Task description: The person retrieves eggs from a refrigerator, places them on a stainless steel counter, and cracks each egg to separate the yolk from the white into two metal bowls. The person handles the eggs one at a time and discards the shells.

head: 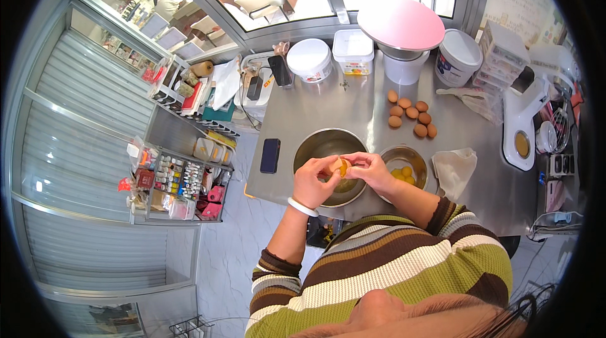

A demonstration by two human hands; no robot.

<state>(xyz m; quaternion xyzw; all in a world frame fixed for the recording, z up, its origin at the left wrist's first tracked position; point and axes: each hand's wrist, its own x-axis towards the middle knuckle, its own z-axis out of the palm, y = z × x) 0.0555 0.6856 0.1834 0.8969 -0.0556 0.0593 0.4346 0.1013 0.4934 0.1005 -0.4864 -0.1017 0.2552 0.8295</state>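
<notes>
Over a large stainless steel bowl (pixel 310 148), my hands meet around a cracked egg (pixel 343 168). My left hand (pixel 312 181) grips the brown shell from the left, and a white bangle circles that wrist. From the other side my right hand (pixel 371 171) pinches the shell with its fingertips. Yellow yolk shows between the shell parts. Clear, yellowish liquid lies at the bottom of the large bowl. Beside it, partly behind my right forearm, a smaller steel bowl (pixel 392 153) holds several whole yolks (pixel 403 174). Several brown eggs (pixel 412 112) lie loose on the steel table (pixel 326 108) beyond.
A dark phone (pixel 270 155) lies left of the large bowl. A folded cloth (pixel 453 172) is right of the small one. White tubs (pixel 309 59) and a pink turntable (pixel 401 24) line the back. A white stand mixer (pixel 523 120) stands right; a stocked cart (pixel 184 182) stands left.
</notes>
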